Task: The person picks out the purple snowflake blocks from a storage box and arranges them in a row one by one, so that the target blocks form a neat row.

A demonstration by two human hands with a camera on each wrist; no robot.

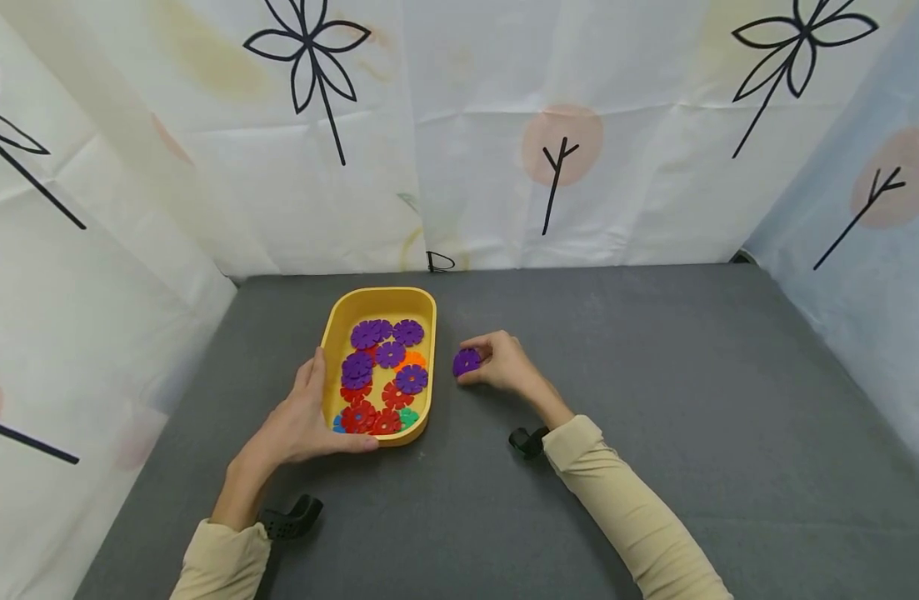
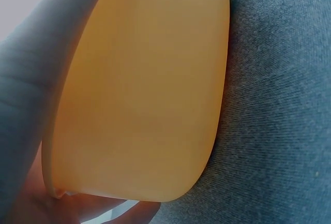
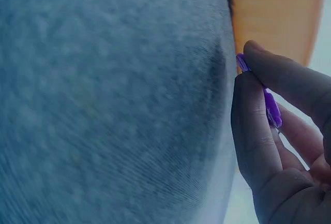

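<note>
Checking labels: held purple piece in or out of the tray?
Out: the head view shows the purple piece in the right hand, right of the yellow tray, grey tabletop between.

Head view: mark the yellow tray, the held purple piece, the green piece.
Yellow tray (image 1: 384, 302), head view: far inner wall.
Held purple piece (image 1: 466, 362), head view: its exposed face.
Green piece (image 1: 408, 417), head view: middle of its visible part.

Left hand (image 1: 300, 425) against yellow tray (image 1: 384, 301) (flower pieces (image 1: 390, 355) inside), purple flower (image 1: 466, 362) in right hand (image 1: 506, 367).
</note>
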